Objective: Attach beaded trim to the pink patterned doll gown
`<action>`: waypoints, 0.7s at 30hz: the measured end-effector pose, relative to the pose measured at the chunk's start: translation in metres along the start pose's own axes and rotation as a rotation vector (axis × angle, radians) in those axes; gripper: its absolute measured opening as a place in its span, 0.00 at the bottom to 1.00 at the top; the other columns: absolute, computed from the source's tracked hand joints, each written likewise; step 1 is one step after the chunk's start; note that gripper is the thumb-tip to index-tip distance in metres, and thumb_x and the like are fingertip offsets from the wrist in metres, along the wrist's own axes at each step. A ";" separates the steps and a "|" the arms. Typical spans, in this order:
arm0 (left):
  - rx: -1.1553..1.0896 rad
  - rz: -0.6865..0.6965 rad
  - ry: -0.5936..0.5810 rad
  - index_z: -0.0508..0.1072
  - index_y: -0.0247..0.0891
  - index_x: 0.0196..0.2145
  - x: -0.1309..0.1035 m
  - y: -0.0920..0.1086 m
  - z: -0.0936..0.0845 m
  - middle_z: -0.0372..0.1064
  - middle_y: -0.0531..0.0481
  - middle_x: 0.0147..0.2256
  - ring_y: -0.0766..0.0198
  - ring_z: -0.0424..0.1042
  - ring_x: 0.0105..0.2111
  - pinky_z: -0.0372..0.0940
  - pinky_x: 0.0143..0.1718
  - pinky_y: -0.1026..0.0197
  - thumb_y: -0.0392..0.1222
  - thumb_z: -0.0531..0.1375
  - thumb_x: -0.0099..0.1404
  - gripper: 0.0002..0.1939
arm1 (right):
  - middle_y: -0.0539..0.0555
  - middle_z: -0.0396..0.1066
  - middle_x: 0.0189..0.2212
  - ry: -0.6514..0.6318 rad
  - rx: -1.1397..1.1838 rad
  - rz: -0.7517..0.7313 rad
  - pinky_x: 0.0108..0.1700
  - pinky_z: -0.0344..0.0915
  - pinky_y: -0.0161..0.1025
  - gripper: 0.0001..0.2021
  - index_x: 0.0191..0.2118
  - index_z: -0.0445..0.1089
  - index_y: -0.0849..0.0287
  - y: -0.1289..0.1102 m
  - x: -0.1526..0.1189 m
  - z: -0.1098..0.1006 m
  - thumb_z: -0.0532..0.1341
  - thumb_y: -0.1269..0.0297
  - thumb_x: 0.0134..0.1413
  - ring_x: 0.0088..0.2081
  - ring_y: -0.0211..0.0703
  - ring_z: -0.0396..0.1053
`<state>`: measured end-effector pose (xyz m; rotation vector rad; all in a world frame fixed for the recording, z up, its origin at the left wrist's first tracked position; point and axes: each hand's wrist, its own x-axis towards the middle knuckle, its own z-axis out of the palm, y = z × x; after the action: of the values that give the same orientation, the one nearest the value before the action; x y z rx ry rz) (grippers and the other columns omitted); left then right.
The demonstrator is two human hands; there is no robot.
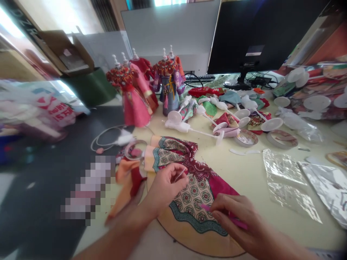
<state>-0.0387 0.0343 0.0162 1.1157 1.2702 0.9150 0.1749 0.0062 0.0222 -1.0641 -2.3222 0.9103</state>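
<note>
Head: printed fabric (pixel 188 196) beneath left fingers (pixel 176 167) and right fingers (pixel 225 200).

The fabric (pixel 195 186) lies before the monitors (pixel 262 39), left of bags (pixel 288 187).

A pale worktable (pixel 249 177) is lit by daylight from a window (pixel 63 14).
Its left side is bordered by a dark surface (pixel 38 202); a light-grey monitor (pixel 168 32) and a black monitor (pixel 260 32) are stood along the back, and a reddish surface (pixel 332 39) is glimpsed at far right.
</note>
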 end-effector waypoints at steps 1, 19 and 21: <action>0.018 0.005 -0.010 0.66 0.37 0.38 0.000 0.000 0.000 0.65 0.53 0.30 0.67 0.64 0.31 0.60 0.32 0.65 0.38 0.60 0.56 0.11 | 0.48 0.67 0.26 0.001 -0.013 -0.014 0.31 0.61 0.34 0.06 0.36 0.64 0.55 -0.001 0.000 0.000 0.52 0.64 0.60 0.27 0.35 0.65; 0.063 0.021 -0.046 0.67 0.37 0.38 -0.001 -0.005 0.001 0.66 0.50 0.31 0.65 0.65 0.33 0.62 0.35 0.62 0.39 0.58 0.58 0.09 | 0.49 0.66 0.25 -0.068 -0.069 -0.076 0.28 0.60 0.33 0.06 0.37 0.64 0.57 -0.001 0.004 0.004 0.51 0.67 0.60 0.26 0.35 0.64; 0.057 0.024 -0.042 0.67 0.37 0.38 0.000 -0.005 0.002 0.66 0.50 0.31 0.65 0.65 0.33 0.62 0.35 0.62 0.39 0.58 0.58 0.09 | 0.49 0.66 0.25 -0.066 -0.071 -0.075 0.28 0.60 0.33 0.06 0.36 0.64 0.58 -0.001 0.004 0.005 0.51 0.67 0.60 0.26 0.35 0.64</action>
<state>-0.0373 0.0324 0.0111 1.1908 1.2573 0.8733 0.1693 0.0073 0.0197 -0.9816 -2.4480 0.8526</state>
